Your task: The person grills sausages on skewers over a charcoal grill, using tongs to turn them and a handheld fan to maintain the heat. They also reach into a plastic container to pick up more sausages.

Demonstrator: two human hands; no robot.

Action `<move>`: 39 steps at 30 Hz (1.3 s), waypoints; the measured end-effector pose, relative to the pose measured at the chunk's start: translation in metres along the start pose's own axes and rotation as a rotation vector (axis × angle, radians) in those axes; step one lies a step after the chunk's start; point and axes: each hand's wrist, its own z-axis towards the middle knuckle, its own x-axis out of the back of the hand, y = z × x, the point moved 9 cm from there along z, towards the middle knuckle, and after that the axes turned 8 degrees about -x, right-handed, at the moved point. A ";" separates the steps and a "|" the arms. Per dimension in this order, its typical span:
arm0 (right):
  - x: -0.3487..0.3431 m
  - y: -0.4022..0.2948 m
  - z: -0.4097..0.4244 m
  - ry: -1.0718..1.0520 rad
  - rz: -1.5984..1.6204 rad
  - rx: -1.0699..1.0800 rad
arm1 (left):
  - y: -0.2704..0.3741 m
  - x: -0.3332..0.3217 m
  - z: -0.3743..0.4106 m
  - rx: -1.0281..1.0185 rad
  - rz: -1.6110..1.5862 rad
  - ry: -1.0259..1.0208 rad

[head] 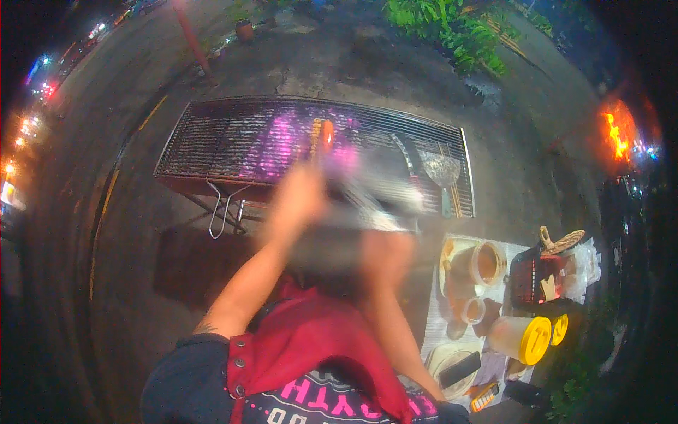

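My left hand (303,192) is blurred by motion at the near edge of a long barbecue grill (222,143). Just beyond its fingers lie a skewer of brown pieces (316,132) and an orange-red sausage (328,132); blur hides whether the hand grips their sticks. My right hand (389,257), also blurred, is shut on a pale, flat thing (389,204) that sweeps over the right half of the grill. Its kind is too smeared to tell. Purple-pink glow shows through the grate around the food.
Tongs (405,151) and a wide metal scraper (443,169) lie on the grill's right end. To my right, a side table (431,318) bears a sauce tub (484,265), a yellow-lidded jar (519,339), a dark basket (524,278) and a phone (460,369). A fire (617,132) burns far right.
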 end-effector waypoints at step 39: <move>0.016 -0.015 -0.007 -0.010 0.031 -0.124 | 0.062 0.012 -0.007 0.306 -0.342 0.011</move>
